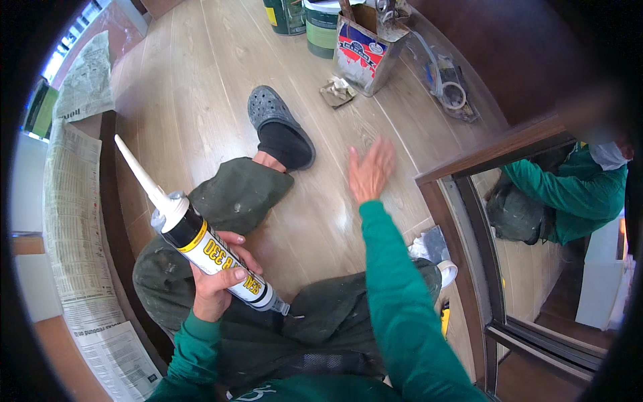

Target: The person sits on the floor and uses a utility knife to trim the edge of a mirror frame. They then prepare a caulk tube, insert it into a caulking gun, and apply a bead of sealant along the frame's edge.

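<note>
My left hand [213, 289] is wrapped round a sealant cartridge [224, 260], white with a black and yellow band. The cartridge is tilted over my left thigh, and its long pale nozzle [142, 173] points up toward the far left. Clear or greyish sealant smears show at the nozzle's base. My right hand [372, 173] is stretched out over the wooden floor, its fingers apart and slightly blurred, with nothing in it. Closest to it on the floor is a crumpled piece of brown and white paper [337, 92].
Beyond the paper stand an opened square tin [365, 59] and green paint buckets [323, 30]. A tape roll [454, 96] lies right of them. Newspaper [74, 214] covers the left ledge. A framed mirror [536, 268] stands at right; another white roll [448, 273] is by my right knee.
</note>
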The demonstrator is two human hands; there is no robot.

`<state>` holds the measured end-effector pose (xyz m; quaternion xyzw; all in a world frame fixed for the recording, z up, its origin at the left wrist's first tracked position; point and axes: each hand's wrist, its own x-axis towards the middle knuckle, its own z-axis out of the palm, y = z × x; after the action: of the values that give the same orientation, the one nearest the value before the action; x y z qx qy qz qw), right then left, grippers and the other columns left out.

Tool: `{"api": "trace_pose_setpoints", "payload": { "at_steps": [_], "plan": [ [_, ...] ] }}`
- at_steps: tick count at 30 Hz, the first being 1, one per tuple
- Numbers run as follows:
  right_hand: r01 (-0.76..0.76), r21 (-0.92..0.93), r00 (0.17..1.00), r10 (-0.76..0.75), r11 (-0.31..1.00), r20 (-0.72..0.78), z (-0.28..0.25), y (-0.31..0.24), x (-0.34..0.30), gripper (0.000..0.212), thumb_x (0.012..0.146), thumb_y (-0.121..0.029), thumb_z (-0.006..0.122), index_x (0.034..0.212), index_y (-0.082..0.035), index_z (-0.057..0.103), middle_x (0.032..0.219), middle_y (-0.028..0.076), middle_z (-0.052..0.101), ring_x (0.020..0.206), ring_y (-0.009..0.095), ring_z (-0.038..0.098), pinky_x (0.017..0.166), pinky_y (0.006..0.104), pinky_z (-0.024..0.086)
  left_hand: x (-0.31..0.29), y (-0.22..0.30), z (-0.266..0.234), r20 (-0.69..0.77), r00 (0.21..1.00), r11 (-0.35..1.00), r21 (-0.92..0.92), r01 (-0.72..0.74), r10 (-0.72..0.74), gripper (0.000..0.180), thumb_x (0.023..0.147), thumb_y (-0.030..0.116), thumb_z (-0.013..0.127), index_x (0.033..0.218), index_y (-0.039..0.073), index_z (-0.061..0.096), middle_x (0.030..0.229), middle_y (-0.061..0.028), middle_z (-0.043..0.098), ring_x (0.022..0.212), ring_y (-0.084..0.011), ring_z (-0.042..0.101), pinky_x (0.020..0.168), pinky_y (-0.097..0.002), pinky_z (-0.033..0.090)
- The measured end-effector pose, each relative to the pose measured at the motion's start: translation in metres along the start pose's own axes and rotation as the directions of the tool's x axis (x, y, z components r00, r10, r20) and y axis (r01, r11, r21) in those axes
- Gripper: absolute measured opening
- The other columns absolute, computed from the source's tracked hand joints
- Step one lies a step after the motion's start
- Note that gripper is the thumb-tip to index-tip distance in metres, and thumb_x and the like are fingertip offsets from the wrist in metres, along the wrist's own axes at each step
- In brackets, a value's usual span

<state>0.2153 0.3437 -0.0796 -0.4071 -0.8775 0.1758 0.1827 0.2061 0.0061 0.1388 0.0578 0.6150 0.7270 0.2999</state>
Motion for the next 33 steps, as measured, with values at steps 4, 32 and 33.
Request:
{"api": "trace_pose_setpoints", "payload": {
  "at_steps": [4,32,33],
  "plan": [
    [-0.278,-0.271,0.959,0.284,0.921,-0.018,-0.002,0.003,-0.060,0.087,0.097,-0.056,0.045,0.156,0.003,0.021,0.163,0.028,0.014,0.152,0.044,0.006,0.122,0.0572,0.003,0.004,-0.007,0.000,0.042,0.999,0.999,0.032,-0.011,0.009,0.061,0.064,0.022,0.077,0.115,-0.002,0.053,0.075,-0.0170,0.065,0.068,-0.0278,0.067,0.068,-0.0401,0.057],
    [-0.522,0.852,0.803,-0.313,0.040,0.507,-0.272,-0.065,-0.272,0.032,0.104,-0.021,0.053,0.115,0.008,0.064,0.082,0.009,0.066,0.061,0.012,0.060,0.056,0.0233,0.048,0.028,0.110,0.094,0.081,0.990,0.972,-0.215,-0.098,0.118,0.038,0.088,0.034,0.066,0.099,0.000,0.054,0.074,-0.0142,0.062,0.062,-0.0245,0.065,0.057,-0.0358,0.056],
    [-0.527,0.847,0.794,-0.321,0.059,0.517,-0.275,-0.067,-0.271,0.031,0.104,-0.019,0.054,0.115,0.008,0.064,0.080,0.008,0.066,0.061,0.012,0.060,0.055,0.0227,0.047,0.025,0.111,0.094,0.093,0.989,0.970,-0.223,-0.093,0.116,0.038,0.088,0.034,0.066,0.099,0.000,0.054,0.074,-0.0144,0.062,0.062,-0.0246,0.065,0.057,-0.0363,0.056]
  ]
}}
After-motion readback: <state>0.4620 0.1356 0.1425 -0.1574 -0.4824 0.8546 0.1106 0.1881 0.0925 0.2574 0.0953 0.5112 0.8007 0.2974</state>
